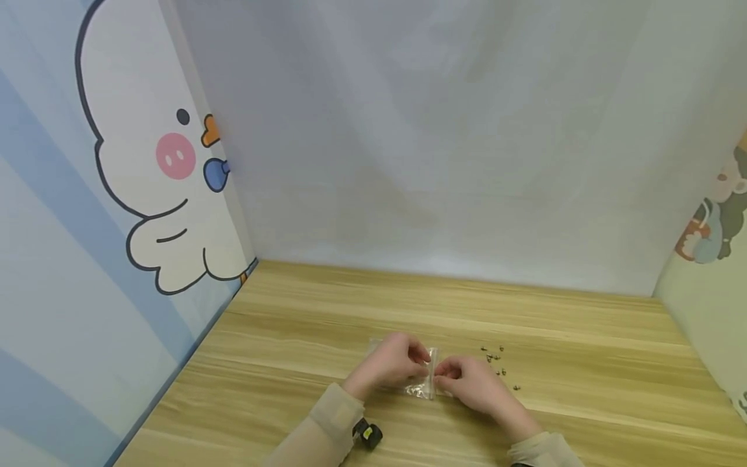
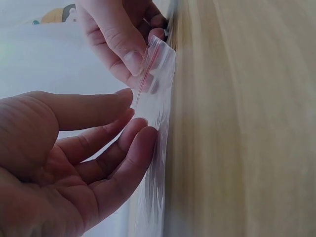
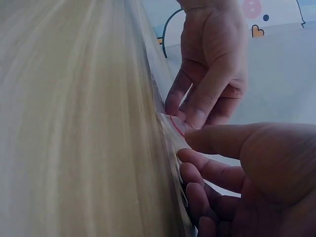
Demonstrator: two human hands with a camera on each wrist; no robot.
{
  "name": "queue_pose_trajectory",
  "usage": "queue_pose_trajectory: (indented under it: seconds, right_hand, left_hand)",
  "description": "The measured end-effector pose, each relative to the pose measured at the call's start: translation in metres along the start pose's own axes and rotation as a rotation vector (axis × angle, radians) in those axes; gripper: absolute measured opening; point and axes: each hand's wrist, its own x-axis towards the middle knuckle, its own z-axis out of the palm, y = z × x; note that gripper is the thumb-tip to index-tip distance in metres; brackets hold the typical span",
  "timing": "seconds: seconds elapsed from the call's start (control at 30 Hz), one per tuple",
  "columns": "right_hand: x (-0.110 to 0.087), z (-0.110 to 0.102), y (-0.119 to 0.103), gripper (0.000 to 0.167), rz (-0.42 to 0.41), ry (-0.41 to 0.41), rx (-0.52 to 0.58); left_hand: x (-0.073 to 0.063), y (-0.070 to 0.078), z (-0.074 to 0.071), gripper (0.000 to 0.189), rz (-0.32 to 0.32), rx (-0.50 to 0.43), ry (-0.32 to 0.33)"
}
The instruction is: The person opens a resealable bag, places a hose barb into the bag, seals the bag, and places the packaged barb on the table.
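Observation:
A clear zip-lock bag [image 1: 421, 389] with a red line along its mouth lies on the wooden table between both hands. My left hand [image 1: 399, 360] is over the bag from the left, its thumb and fingertip pinching the film near the mouth. From the right, my right hand [image 1: 469, 383] pinches the lip of the bag between thumb and index finger. In the left wrist view, the bag's red-lined corner [image 2: 160, 54] stands up at the right hand's fingers. The right wrist view has both thumbs close together at the bag [image 3: 170, 129].
Several small metal pieces [image 1: 495, 357] are scattered on the table [image 1: 583, 350] just beyond and right of the right hand. A black wrist camera [image 1: 367, 433] is strapped at the left sleeve. A pale curtain [image 1: 438, 162] hangs behind the table, with printed panels at either side.

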Motion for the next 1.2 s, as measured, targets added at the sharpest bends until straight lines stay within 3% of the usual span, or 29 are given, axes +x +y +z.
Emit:
queue_pose_trajectory:
  seconds: [0.17, 0.57, 1.2]
  right_hand:
    - [0.0005, 0.0012, 0.0018, 0.01, -0.008, 0.002, -0.003]
    - [0.0011, 0.0027, 0.0024, 0.013, -0.012, 0.017, -0.014]
    - [0.0034, 0.0043, 0.0015, 0.019, -0.007, 0.02, -0.019]
  left_hand:
    - [0.0008, -0.001, -0.0006, 0.005, -0.016, -0.033, -0.028]
    - [0.0012, -0.0041, -0.0036, 0.006, -0.055, -0.137, -0.09]
    - [0.0027, -0.0067, -0.0036, 0.005, -0.066, -0.142, -0.076]
